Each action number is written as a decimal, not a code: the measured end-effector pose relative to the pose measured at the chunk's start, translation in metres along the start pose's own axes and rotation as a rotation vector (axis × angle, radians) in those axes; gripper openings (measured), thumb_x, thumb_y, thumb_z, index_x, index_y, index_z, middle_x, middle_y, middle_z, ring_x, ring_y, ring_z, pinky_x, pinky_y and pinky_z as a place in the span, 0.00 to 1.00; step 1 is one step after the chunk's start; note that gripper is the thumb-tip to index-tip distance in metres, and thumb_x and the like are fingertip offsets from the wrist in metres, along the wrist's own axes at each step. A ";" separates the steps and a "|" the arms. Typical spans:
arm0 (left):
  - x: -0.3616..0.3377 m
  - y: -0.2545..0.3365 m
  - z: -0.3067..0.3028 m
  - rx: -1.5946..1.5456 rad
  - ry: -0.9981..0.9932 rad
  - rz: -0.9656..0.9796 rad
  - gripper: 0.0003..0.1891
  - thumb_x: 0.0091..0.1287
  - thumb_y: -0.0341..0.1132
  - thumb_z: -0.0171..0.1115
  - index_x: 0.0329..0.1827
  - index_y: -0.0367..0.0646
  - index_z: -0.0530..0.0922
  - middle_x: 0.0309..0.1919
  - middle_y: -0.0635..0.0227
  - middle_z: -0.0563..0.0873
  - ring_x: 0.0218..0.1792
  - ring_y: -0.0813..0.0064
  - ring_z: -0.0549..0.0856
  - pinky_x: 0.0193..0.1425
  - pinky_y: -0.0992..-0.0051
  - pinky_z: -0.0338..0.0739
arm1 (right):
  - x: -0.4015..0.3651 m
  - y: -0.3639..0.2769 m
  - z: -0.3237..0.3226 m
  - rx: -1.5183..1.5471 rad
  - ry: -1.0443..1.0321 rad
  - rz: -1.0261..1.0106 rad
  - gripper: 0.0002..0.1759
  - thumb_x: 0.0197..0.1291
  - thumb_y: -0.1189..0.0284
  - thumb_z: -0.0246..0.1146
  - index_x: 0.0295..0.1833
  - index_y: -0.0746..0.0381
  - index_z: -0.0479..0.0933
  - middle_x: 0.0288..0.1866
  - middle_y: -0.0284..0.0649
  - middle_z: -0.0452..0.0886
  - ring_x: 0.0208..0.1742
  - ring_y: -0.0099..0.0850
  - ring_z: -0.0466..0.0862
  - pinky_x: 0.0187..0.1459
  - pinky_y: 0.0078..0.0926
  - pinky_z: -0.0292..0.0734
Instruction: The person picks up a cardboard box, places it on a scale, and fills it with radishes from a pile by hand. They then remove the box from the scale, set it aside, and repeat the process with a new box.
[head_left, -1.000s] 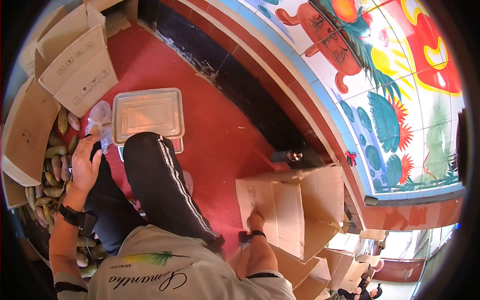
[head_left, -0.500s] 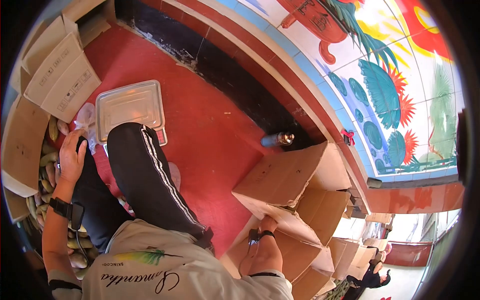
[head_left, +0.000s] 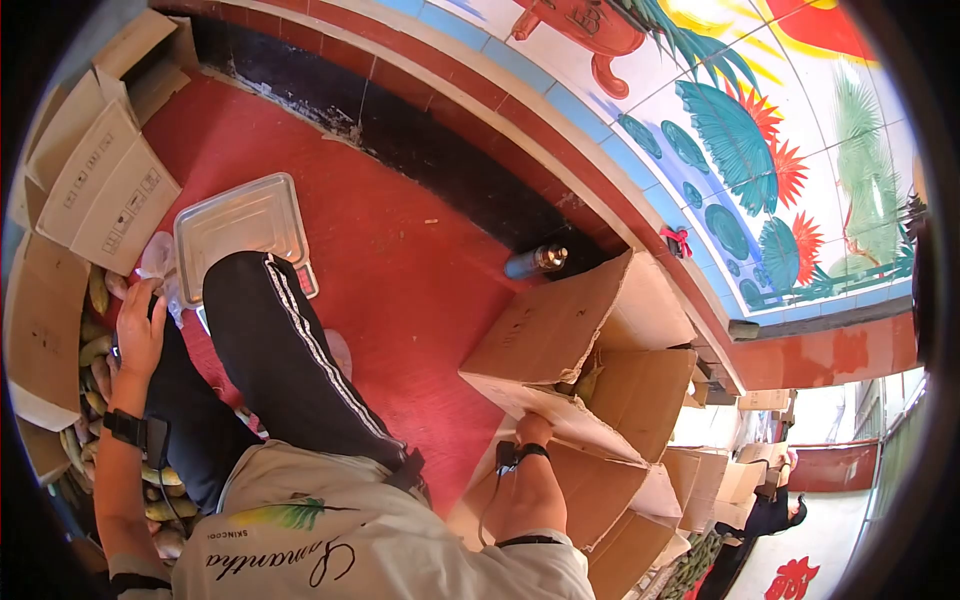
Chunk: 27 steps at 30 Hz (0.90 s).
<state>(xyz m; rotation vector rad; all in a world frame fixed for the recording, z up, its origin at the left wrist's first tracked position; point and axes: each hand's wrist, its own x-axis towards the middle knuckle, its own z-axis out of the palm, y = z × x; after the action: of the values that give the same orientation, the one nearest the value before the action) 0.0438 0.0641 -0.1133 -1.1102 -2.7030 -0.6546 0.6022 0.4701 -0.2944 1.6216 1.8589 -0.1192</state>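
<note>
My left hand [head_left: 140, 328] rests on my left knee at the left of the view, its fingers loosely apart and nothing seen in them. Beside it is a cardboard box [head_left: 45, 330] of long brownish tubers [head_left: 97, 350]. My right hand [head_left: 534, 430] is at the flap edge of an open cardboard box [head_left: 545, 330] at the lower middle; its fingers are mostly hidden. A few tubers show inside that box. In front of my knees a clear plastic tray [head_left: 243, 232] sits on a scale [head_left: 306, 281].
A metal bottle [head_left: 537, 262] lies by the wall. More open boxes [head_left: 620, 550] stand at the lower right. Another person [head_left: 770, 515] in dark clothes is farther back. A plastic bag [head_left: 160, 262] lies near the tray. The floor [head_left: 400, 270] is red.
The whole view has shifted slightly. More of the tubers inside the box by my right hand now shows. Both hands stay in nearly the same places.
</note>
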 end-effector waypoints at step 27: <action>-0.028 -0.007 -0.029 -0.148 0.160 0.032 0.16 0.58 0.34 0.60 0.46 0.34 0.75 0.45 0.54 0.79 0.48 0.51 0.77 0.54 0.62 0.70 | -0.150 0.205 -0.084 -0.425 0.092 0.228 0.14 0.59 0.62 0.56 0.40 0.56 0.84 0.42 0.41 0.85 0.45 0.35 0.85 0.42 0.33 0.80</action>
<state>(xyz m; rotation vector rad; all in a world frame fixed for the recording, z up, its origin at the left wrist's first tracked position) 0.0583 0.0291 -0.0973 -1.0805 -2.5318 -0.9098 0.7565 0.4283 -0.0799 1.5376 1.6114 0.4271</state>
